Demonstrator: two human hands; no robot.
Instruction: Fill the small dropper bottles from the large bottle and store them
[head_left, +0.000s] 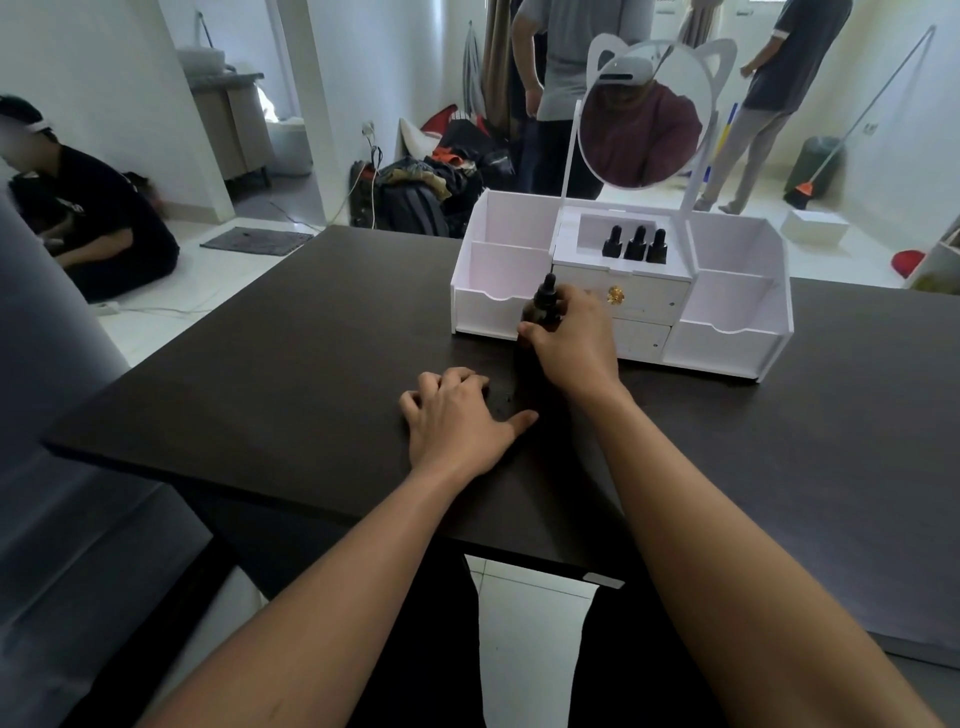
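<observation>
The right hand (571, 338) gripped a dark dropper bottle (545, 304), fingers curled round its body. The bottle stood upright on the dark table (260, 364), just in front of the white organizer (727, 338). The left hand (457, 415) lay palm down on the table at about seven o'clock from the bottle, fingers loose and holding nothing. Three small dropper bottles (635, 243) stood side by side in the organizer's top middle compartment, at one o'clock from the held bottle, below a round mirror (641, 119).

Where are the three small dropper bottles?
The three bottles stand together in the top middle compartment of the white organizer, below the round mirror, in the head view.
</observation>
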